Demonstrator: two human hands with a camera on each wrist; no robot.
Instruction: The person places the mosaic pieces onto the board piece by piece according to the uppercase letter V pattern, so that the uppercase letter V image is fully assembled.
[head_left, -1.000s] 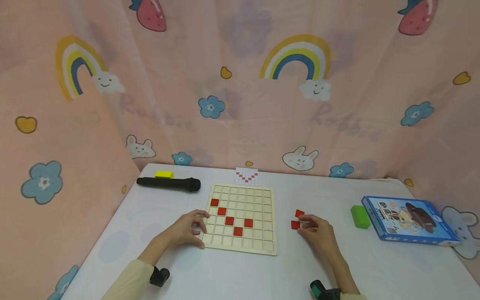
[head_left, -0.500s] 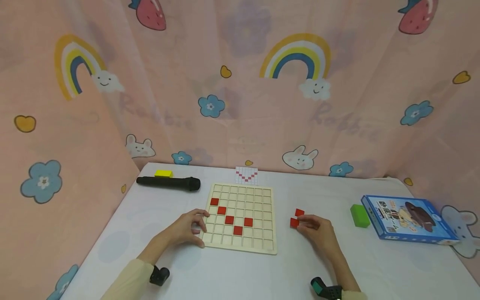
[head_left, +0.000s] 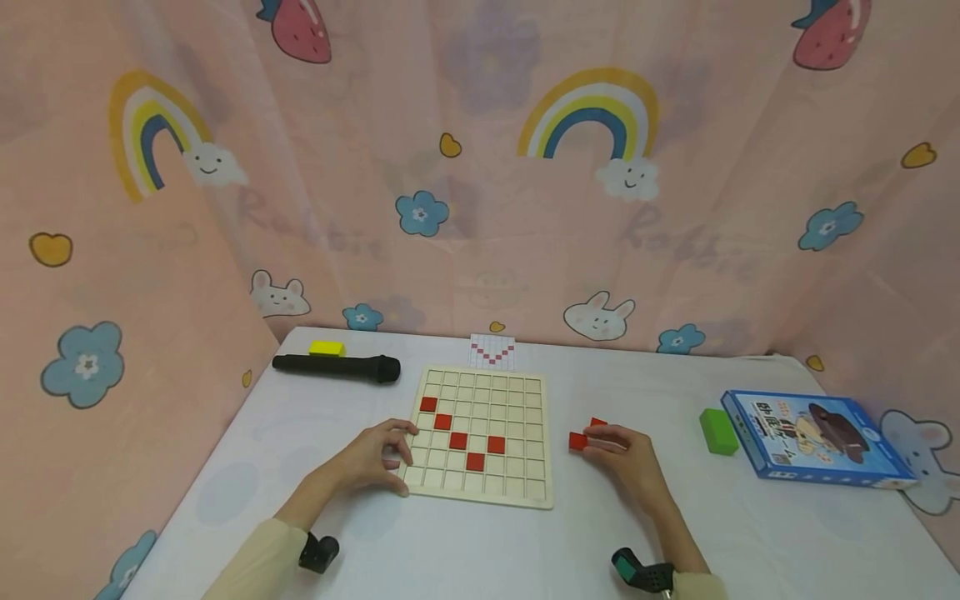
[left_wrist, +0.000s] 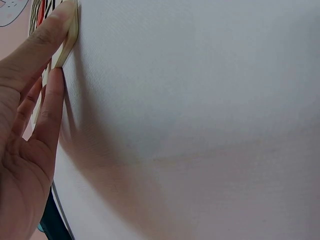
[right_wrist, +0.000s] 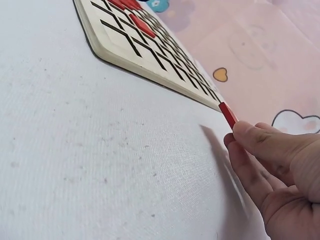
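Observation:
A pale square grid board [head_left: 517, 487] lies on the white table, with several red square tiles [head_left: 457, 441] set in its cells in a slanting line and one more tile [head_left: 496, 445] right of the line's low end. At the board's left edge, my left hand [head_left: 367, 457] holds the near corner between thumb and fingers. My right hand [head_left: 628, 462] pinches a red tile [right_wrist: 228, 114] by its edge, raised off the table to the right of the board. Behind those fingers another red tile [head_left: 597, 422] lies partly hidden.
Behind the board stands a small pattern card [head_left: 492, 352] with a red V. A black microphone [head_left: 337, 367] and a yellow block [head_left: 327, 348] lie at the back left. To the right are a green block [head_left: 719, 432] and a blue game box [head_left: 817, 437].
My right hand has moved left toward the board, carrying the pinched tile away from the other loose one. The left hand keeps its place on the board.

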